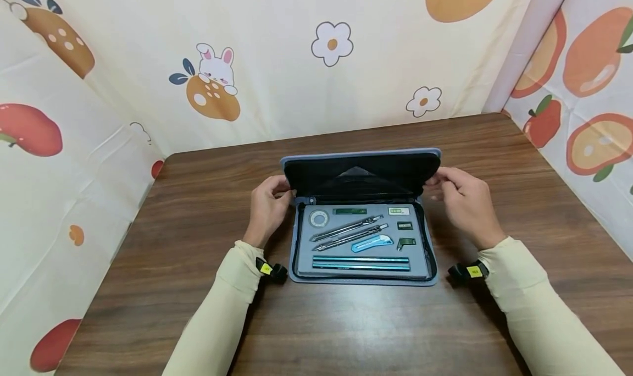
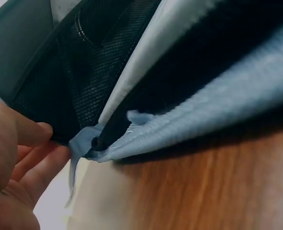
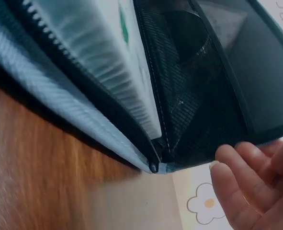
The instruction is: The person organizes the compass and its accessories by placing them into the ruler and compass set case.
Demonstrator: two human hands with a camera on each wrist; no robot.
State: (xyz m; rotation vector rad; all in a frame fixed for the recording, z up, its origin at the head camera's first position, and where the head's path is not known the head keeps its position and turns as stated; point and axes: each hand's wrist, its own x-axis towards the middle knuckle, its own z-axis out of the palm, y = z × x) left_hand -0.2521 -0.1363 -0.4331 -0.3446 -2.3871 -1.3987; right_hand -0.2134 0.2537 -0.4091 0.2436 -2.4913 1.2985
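Observation:
A blue zip case [image 1: 363,281] lies unfolded on the table, its black-lined lid [image 1: 361,178] tilted up at the back. My left hand [image 1: 269,208] pinches the lid's left edge between thumb and fingers, beside a fabric tab [image 2: 86,139] at the hinge. At the opposite edge, my right hand [image 1: 465,203] holds the lid with its fingertips. Set in the grey tray [image 1: 304,249] are a white ring [image 1: 318,218], two metal mechanical pencils [image 1: 346,228], a light-blue cutter [image 1: 372,243], two teal sticks [image 1: 361,263] and several small green pieces. Mesh pockets [image 2: 98,67] line the lid.
The case stands on a brown wood-grain table [image 1: 207,216]. Printed curtains [image 1: 277,79] with fruit, flowers and a rabbit hang behind the table and at both sides. Each sleeved wrist bears a black strap with a yellow label [image 1: 475,271].

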